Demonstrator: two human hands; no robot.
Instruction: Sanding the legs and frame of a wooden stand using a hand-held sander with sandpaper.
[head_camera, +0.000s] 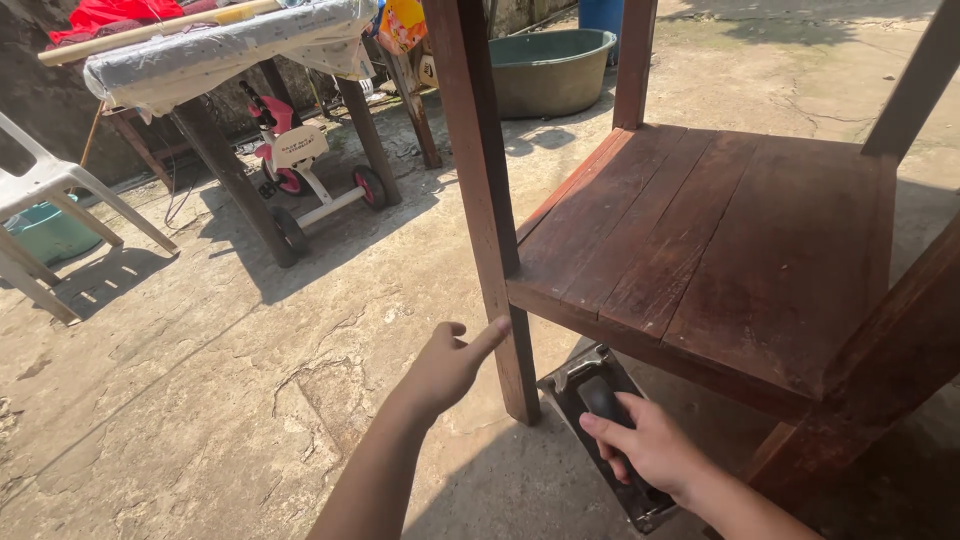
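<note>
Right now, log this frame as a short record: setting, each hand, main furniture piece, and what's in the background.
setting: outdoor concrete yard, cracked, in sun
left hand: empty, fingers extended toward the front leg of the wooden stand, index finger at its edge
right hand: wrapped on the black handle of a hand sander lying on the ground under the stand
furniture: dark red wooden stand with plank shelf
background: covered table, child's tricycle, white plastic chair, green basin
</note>
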